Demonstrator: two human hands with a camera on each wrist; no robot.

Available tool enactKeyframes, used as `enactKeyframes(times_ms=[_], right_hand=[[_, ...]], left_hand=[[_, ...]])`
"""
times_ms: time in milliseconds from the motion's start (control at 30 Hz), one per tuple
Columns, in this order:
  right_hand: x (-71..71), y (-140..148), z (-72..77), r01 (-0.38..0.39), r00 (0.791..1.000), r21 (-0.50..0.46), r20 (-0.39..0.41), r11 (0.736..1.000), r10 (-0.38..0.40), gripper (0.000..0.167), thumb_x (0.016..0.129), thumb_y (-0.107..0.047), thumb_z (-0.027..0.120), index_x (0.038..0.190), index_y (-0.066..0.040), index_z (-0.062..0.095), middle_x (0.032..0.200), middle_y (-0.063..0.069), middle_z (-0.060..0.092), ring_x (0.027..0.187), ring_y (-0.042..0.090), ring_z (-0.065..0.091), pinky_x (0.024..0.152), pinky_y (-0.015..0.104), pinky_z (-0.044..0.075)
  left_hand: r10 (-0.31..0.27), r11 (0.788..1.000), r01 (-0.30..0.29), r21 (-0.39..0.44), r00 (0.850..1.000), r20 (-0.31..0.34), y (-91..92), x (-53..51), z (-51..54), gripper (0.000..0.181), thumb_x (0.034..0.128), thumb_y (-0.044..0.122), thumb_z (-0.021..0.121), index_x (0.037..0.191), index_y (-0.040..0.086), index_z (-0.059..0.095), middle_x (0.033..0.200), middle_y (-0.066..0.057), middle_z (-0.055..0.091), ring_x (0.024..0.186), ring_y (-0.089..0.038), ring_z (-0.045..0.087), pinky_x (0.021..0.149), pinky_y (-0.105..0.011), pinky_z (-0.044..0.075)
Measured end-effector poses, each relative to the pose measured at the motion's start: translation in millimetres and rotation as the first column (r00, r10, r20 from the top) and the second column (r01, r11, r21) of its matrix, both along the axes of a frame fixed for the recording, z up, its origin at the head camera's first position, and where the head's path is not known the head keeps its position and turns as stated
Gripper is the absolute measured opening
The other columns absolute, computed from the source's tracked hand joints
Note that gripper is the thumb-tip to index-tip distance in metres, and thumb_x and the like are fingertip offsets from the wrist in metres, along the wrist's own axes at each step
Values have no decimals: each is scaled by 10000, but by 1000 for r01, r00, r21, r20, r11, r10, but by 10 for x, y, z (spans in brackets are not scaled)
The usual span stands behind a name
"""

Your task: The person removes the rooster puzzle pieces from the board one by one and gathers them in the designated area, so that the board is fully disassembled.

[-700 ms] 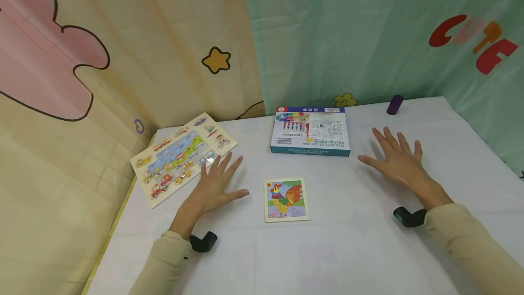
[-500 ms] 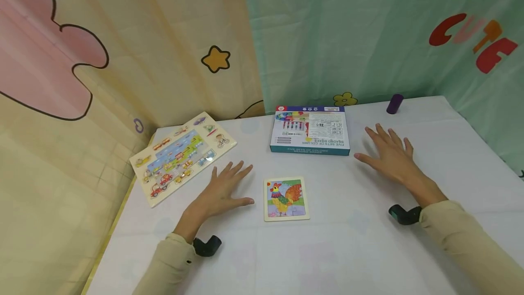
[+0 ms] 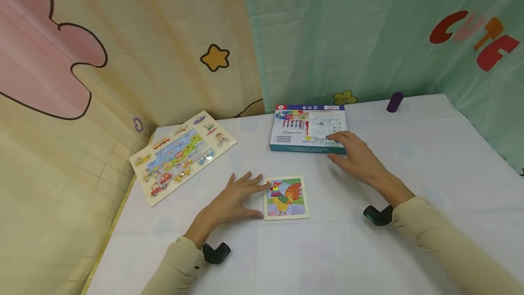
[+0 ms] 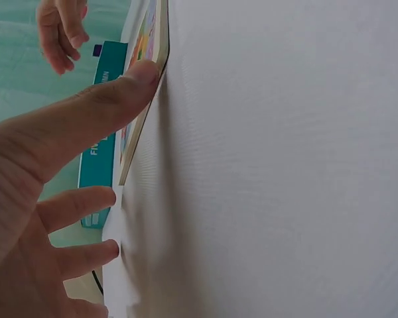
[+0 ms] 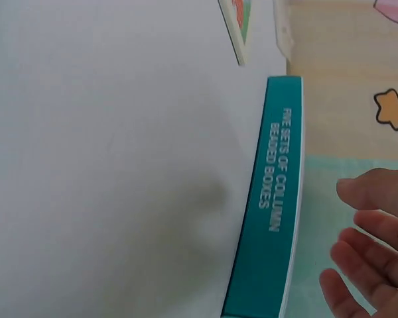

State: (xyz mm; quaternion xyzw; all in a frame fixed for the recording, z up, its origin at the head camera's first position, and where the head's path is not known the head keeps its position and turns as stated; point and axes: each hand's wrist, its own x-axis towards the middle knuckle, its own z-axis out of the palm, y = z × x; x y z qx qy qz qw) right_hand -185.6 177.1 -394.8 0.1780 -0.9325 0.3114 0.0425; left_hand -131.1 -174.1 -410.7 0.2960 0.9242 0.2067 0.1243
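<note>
Both of my hands have swung inward since the earlier frame: the left hand point(image 3: 235, 198) has come up to the left edge of the rooster jigsaw puzzle point(image 3: 286, 198), and the right hand point(image 3: 360, 160) has moved left over the near right corner of the Beaded Boxes carton point(image 3: 292, 132). Left fingers and thumb are spread, pinching nothing; whether a tip touches the puzzle I cannot tell. Right fingers are loosely bent, holding nothing, apart above the carton. I judge the step in hand to be a reach for the puzzle, flat in the middle of the worktop point(image 3: 327, 258), nearer me than the carton; next, thumb and fingers should close on its edge. Counted: one rooster jigsaw puzzle, one carton, one transport puzzle board point(image 3: 182, 157) at far left, one purple cylinder point(image 3: 395, 102) at far right.
</note>
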Motion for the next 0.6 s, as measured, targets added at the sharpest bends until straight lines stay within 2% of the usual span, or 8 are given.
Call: enactKeyframes(times_ms=[100,267,467,600], right_hand=[[15,-173,-46,-98,994,0,40,995,98,439,888,-97,724,1297,-11,592,1244,161,607,1113,318,577,943,480,506],[54,-499,-95,-233,964,29,139,972,227,367,877,-143,745,1219,-38,662,1124,78,662,981,220,590,848,371,538],[80,-861,-148,-314,927,56,232,948,294,352,874,-201,754,1196,-74,690,1058,11,647,905,161,572,827,300,532],[96,-1020,-181,-331,918,78,256,940,302,345,881,-236,747,1192,-97,696,1089,-10,635,943,142,580,883,320,531]], left_hand=[[-12,1000,12,-9,1000,-5,22,9,-12,764,727,404,857,1415,269,554,1548,-64,379,1464,-377,215,1130,-676,32],[-19,999,18,-33,1000,-22,45,9,-16,730,718,434,856,1380,274,593,1554,-36,371,1469,-372,205,1127,-680,29],[-38,998,37,-44,999,-30,52,10,-14,670,731,441,843,1344,273,628,1551,-52,377,1466,-374,211,1114,-701,48],[-54,998,53,-46,998,-14,54,16,-2,611,758,427,828,1326,302,640,1561,-55,361,1471,-361,202,1115,-700,46]])
